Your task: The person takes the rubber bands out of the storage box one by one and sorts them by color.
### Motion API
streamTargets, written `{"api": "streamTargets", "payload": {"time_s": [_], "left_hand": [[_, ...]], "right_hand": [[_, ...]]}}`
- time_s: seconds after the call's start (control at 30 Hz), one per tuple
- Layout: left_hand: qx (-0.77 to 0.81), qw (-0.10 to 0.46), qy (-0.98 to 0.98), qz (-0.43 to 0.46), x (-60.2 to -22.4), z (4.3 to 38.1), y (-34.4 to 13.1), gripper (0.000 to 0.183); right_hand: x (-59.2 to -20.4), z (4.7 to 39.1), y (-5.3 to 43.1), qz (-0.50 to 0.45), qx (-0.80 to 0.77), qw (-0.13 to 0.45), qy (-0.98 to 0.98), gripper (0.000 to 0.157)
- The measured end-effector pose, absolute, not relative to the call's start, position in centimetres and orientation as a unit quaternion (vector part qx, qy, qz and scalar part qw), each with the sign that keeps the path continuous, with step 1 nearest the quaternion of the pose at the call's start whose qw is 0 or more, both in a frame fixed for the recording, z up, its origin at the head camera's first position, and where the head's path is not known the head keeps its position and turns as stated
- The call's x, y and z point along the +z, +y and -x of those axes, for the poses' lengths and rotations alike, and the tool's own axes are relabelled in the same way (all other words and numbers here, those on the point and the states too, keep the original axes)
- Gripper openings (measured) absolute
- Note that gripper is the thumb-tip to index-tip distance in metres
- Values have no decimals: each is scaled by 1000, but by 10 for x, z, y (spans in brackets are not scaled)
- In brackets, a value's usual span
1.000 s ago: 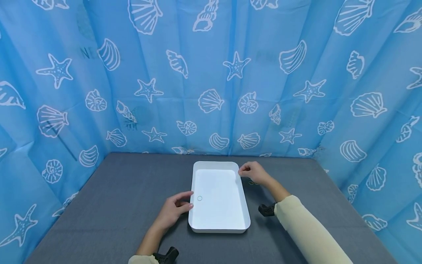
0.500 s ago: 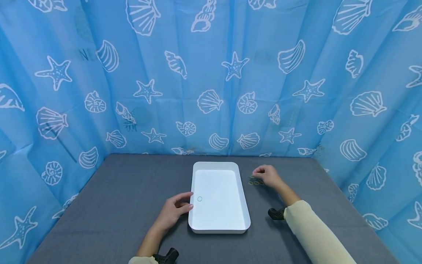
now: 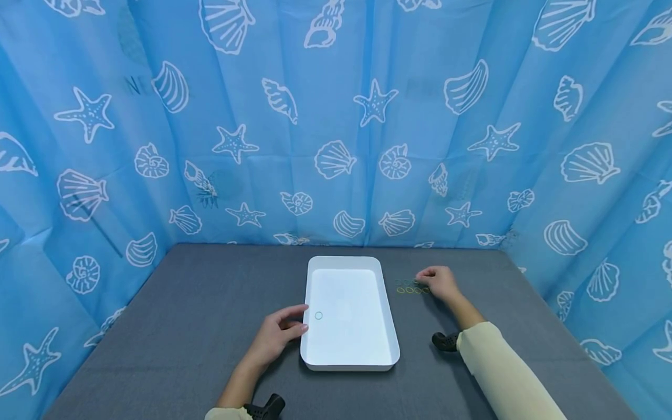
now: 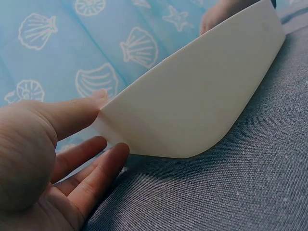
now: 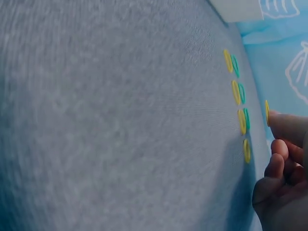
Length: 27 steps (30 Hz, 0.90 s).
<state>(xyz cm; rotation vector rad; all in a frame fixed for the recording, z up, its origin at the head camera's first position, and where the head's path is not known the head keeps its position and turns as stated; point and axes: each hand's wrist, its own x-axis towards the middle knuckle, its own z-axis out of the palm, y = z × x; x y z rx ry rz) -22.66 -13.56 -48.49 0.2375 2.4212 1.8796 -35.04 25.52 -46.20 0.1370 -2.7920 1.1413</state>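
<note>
A white rectangular tray [image 3: 349, 367] lies on the table, with one small green ring [image 3: 318, 315] inside near its left wall. My left hand [image 3: 275, 335] touches the tray's left side; in the left wrist view the thumb is at the rim and the other fingertips are against the outer wall. Right of the tray, my right hand [image 3: 440, 282] is over the far part of the table, a small yellow ring [image 5: 267, 113] pinched at its fingertips. Below it, yellow rings [image 5: 242, 121] lie in a row beside a row of green rings [image 5: 241, 93].
Grey cloth covers the table [image 3: 210, 291]. A blue curtain [image 3: 294, 116] with white shells and starfish hangs behind and along both sides. Each wrist wears a black camera mount, such as the right one [image 3: 445, 342].
My right hand has moved from the tray's far right rim rightward to the rows of rings, uncovering more of the yellow row. The left hand and the tray have stayed put.
</note>
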Motion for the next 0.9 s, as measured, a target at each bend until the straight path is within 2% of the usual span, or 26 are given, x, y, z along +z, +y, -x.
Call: {"api": "streamTargets", "payload": {"time_s": [0.47, 0.9], "left_hand": [[611, 30, 787, -80, -484, 226, -136, 41], [610, 28, 788, -73, -484, 226, -136, 42]], "right_hand": [[-468, 353, 264, 20, 348, 43, -936, 15], [-467, 355, 264, 27, 334, 43, -941, 14]]}}
